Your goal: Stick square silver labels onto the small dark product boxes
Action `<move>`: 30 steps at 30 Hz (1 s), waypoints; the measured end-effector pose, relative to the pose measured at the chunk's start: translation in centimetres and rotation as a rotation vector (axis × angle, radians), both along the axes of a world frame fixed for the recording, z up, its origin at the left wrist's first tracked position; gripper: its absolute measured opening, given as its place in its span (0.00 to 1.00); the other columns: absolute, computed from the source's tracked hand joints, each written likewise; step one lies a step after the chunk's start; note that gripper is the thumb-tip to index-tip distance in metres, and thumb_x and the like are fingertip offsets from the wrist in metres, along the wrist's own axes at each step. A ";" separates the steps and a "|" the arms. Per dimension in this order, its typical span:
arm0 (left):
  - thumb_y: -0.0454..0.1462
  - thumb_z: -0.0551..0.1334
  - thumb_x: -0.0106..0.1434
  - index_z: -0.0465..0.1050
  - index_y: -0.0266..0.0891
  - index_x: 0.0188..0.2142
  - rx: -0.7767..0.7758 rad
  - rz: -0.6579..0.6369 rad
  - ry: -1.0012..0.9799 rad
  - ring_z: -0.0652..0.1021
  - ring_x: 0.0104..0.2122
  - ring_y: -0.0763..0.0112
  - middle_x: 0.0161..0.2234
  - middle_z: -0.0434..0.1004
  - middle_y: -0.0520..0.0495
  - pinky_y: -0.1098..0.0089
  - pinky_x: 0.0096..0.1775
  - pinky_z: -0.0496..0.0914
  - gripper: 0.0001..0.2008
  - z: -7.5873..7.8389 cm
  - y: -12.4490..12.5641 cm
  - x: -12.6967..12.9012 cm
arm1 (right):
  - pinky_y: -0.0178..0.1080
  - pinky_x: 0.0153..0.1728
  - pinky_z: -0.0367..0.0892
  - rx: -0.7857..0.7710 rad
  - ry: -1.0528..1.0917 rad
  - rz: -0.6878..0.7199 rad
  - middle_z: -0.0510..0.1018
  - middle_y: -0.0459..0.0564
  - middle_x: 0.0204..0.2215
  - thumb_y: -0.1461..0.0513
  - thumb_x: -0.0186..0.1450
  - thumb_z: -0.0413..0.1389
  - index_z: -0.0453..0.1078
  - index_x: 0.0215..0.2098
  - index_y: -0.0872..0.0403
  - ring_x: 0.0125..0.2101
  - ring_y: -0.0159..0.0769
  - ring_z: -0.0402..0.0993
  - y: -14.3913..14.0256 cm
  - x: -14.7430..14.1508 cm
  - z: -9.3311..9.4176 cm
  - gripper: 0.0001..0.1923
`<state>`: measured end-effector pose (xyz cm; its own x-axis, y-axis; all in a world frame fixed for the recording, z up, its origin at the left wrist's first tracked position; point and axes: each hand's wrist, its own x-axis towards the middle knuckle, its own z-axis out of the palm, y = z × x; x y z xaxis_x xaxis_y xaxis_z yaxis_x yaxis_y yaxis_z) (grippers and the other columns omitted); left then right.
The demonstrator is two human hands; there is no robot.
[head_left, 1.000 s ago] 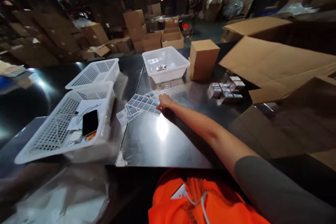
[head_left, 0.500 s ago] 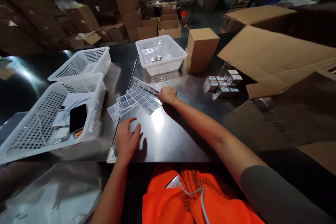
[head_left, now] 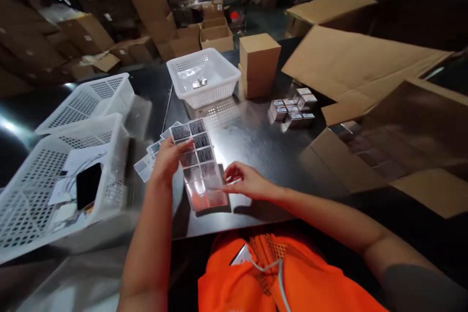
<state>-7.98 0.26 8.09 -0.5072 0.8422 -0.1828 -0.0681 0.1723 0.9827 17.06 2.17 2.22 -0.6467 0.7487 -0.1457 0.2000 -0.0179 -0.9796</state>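
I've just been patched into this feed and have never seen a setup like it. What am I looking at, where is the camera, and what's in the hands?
There is no machine here: a person works with two bare hands, and the single camera sits on their head, looking forward and down. The orange at the bottom is their vest.

The left hand holds a sheet of labels up by its left edge; the right hand touches its lower right edge.

On the dark metal table lie more label sheets, small boxes, a cardboard box and three white baskets. The nearest basket holds a phone and papers.
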 end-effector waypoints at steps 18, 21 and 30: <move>0.49 0.58 0.65 0.76 0.40 0.29 -0.153 -0.354 0.846 0.72 0.25 0.68 0.22 0.73 0.49 0.69 0.31 0.59 0.18 -1.7 2.2 6.8 | 0.34 0.36 0.73 0.151 0.249 -0.058 0.82 0.46 0.30 0.58 0.56 0.69 0.81 0.43 0.56 0.31 0.31 0.77 7.4 2.2 -0.7 0.18; 0.49 0.53 0.71 0.76 0.41 0.30 -0.246 -0.145 1.064 0.71 0.25 0.65 0.23 0.74 0.46 0.67 0.31 0.53 0.21 -3.5 1.9 8.4 | 0.35 0.36 0.73 0.074 0.239 -0.094 0.82 0.46 0.29 0.60 0.54 0.69 0.81 0.40 0.57 0.30 0.31 0.78 7.3 2.3 -1.1 0.16; 0.46 0.51 0.75 0.71 0.40 0.24 -0.363 -0.168 1.233 0.62 0.22 0.67 0.21 0.69 0.46 0.65 0.32 0.45 0.25 -4.6 1.4 9.1 | 0.32 0.27 0.71 0.030 0.153 -0.049 0.81 0.48 0.29 0.58 0.52 0.72 0.82 0.35 0.58 0.28 0.31 0.76 6.4 2.8 -1.3 0.15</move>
<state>1.14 1.69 3.46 -0.3969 0.9128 0.0964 0.8915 0.3584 0.2769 19.86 8.54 0.88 -0.6225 0.7822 -0.0259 0.0485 0.0055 -0.9988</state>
